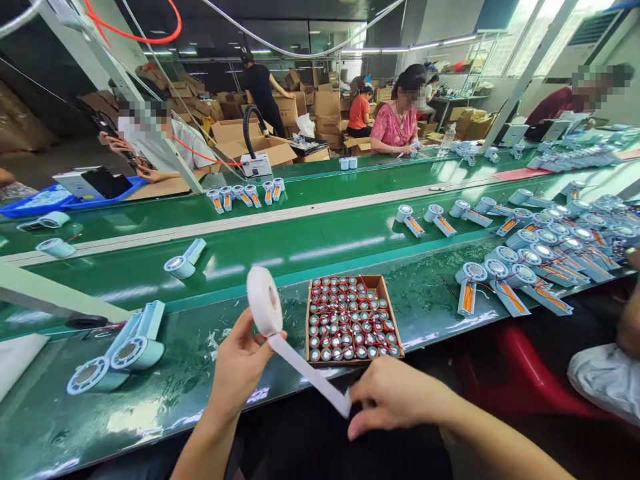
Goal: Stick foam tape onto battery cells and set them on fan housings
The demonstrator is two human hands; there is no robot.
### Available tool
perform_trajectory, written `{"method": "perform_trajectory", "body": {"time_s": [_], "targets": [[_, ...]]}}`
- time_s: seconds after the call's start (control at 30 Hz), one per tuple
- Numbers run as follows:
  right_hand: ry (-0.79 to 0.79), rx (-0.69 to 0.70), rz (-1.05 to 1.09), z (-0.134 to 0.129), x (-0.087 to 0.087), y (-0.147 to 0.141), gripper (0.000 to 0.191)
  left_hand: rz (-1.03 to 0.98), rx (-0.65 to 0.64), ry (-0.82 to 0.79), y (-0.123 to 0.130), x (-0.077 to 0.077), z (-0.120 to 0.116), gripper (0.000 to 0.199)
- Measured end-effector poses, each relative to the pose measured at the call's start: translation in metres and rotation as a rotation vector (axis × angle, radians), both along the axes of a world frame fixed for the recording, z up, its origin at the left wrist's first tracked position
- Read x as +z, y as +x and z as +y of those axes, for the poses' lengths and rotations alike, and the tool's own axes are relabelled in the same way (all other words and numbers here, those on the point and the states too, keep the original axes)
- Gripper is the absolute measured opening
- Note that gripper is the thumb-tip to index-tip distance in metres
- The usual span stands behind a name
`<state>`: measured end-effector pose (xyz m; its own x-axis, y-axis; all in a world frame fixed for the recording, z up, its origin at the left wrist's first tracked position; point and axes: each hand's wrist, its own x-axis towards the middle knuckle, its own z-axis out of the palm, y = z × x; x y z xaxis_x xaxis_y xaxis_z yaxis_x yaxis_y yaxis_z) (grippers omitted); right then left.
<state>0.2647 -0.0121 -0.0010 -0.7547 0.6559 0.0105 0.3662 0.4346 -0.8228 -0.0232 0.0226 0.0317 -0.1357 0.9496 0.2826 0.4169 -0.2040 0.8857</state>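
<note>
My left hand [243, 360] grips a roll of white tape [260, 301] from below, holding it upright over the bench edge. A straight strip of tape [310, 373] runs from the roll down to my right hand [387, 397], whose fingers are closed on its free end. Just beyond the strip lies an open cardboard box [387, 300] holding rows of round battery cells [345, 320] with red wires. Two light-blue plastic housings [117, 357], each a round head with a handle, lie on the bench left of my left hand.
Many light-blue housings [540, 253] crowd the bench at the right. A green conveyor belt [320, 233] crosses behind the box, with a single housing [185, 260] on it. Several people work across the line, among them a person in a pink top [395, 130]. Cardboard boxes [327, 110] are stacked behind.
</note>
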Motion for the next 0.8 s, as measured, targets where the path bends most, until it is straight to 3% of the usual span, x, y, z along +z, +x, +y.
{"method": "perform_trajectory", "body": {"time_s": [0.1,0.17,0.3,0.43,0.6,0.8], "targets": [[0.144,-0.347,-0.02,0.037,0.005,0.04,0.035,-0.095,0.164,-0.069,-0.013,-0.012,-0.009,0.061],[0.303,-0.484,-0.093,0.067,0.01,0.068,0.038,-0.098,0.157,-0.077,-0.014,-0.022,-0.014,0.064],[0.329,-0.341,-0.323,0.103,0.005,0.092,0.034,-0.112,0.039,-0.113,-0.004,-0.036,-0.024,0.061],[0.189,-0.167,-0.259,0.109,-0.013,0.089,0.041,-0.146,-0.123,-0.159,0.013,-0.038,-0.035,0.056],[0.112,-0.219,-0.222,0.115,-0.04,0.095,0.051,-0.132,-0.266,-0.141,0.021,-0.033,-0.041,0.053],[0.227,-0.321,-0.293,0.114,-0.059,0.092,0.048,-0.1,-0.286,-0.161,0.019,-0.03,-0.043,0.056]]}}
